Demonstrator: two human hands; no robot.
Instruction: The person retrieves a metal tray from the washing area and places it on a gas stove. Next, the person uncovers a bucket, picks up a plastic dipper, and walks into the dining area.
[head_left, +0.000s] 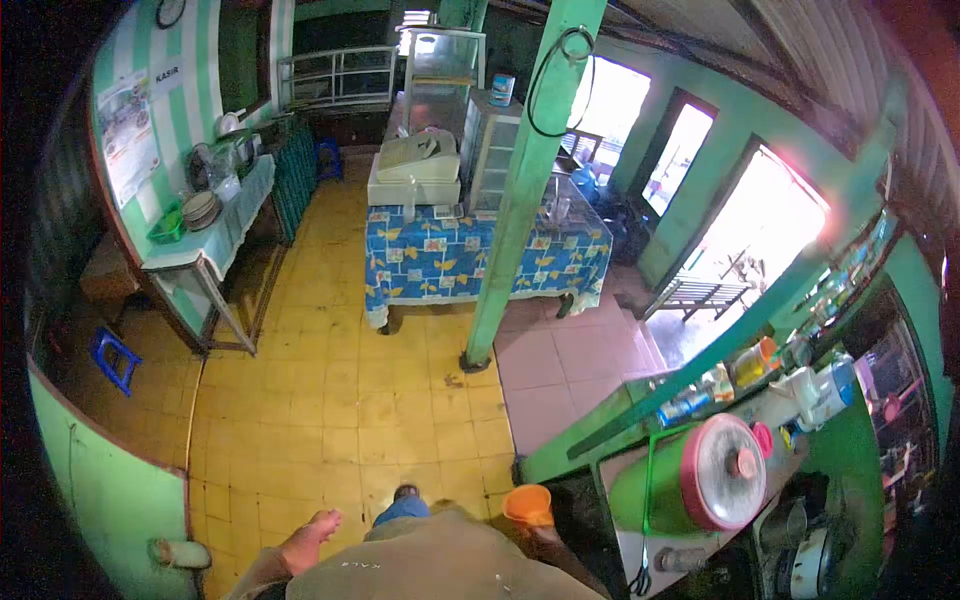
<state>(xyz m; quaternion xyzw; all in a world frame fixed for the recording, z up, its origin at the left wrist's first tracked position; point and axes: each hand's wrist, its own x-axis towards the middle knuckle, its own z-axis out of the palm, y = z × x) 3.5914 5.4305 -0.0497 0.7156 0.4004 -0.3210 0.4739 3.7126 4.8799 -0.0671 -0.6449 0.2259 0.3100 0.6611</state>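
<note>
An orange plastic cup or bowl is held low beside the body, with my right hand closed round its lower side. What is inside it cannot be made out. On the other side of the body, my left hand hangs over the yellow tiled floor, fingers loosely apart and nothing in them. To the right of the orange cup, a large green container with a pink-rimmed lid stands on a counter.
A green post rises in front of a table with a blue patterned cloth bearing a cash register. At left are a side table with stacked plates and a blue stool. A bench stands by the doorway.
</note>
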